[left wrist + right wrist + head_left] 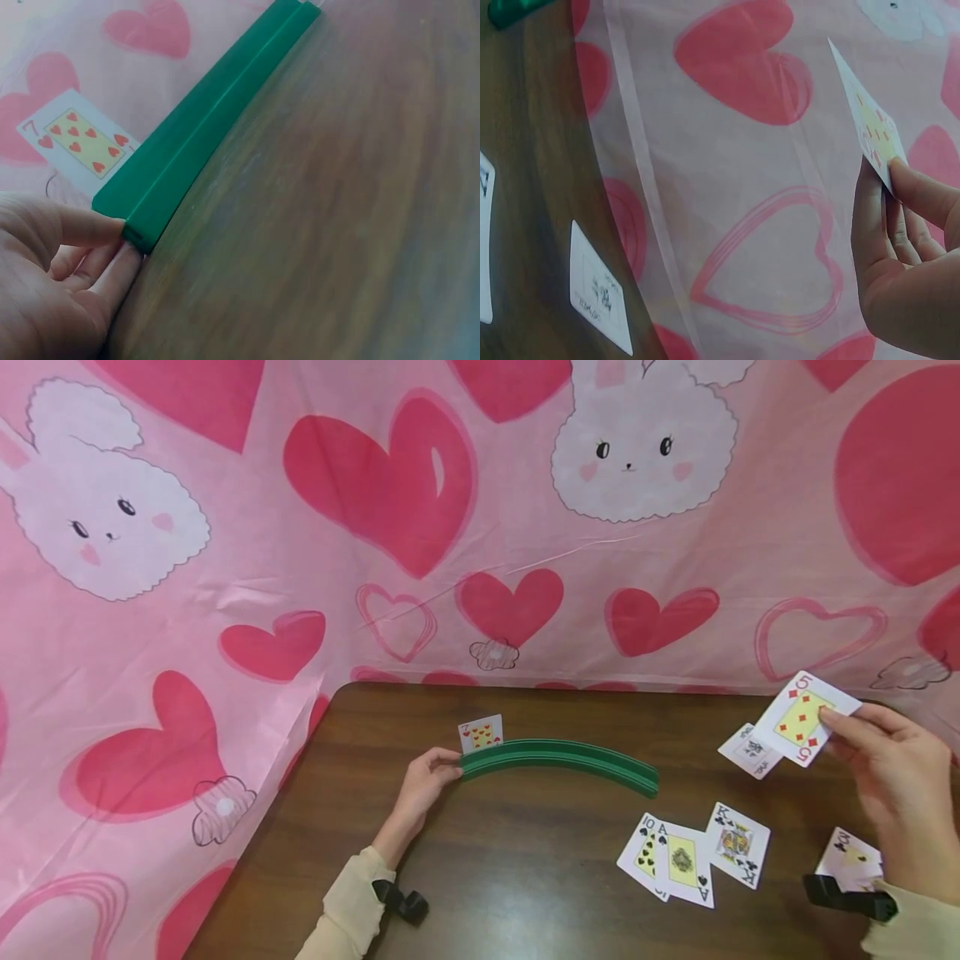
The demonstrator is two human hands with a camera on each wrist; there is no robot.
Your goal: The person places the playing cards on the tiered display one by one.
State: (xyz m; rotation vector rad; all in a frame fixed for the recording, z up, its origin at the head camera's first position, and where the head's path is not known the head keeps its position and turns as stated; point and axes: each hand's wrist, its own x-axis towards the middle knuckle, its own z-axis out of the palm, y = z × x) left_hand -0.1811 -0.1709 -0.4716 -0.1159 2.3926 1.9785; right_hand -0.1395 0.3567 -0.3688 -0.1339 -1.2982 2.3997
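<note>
A curved green card holder point(562, 753) lies on the table, and my left hand point(416, 793) pinches its left end between thumb and fingers. The seven of hearts point(480, 732) stands upright in the holder close to that end, leaning back a little; the left wrist view shows the same card point(79, 142) behind the green wall. Off to the right, my right hand point(896, 764) holds up the five of diamonds point(786, 714), thumb on its face and fingers behind. In the right wrist view this card point(866, 124) appears nearly edge-on, raised off the table.
A black-and-white card point(753, 752) with a small figure lies at the far right, partly covered in the head view. Nearer are the ten of spades point(633, 860), overlapped by the ace of spades point(693, 881), and the king of clubs point(750, 856). Another clubs card point(843, 856) lies by the right wrist.
</note>
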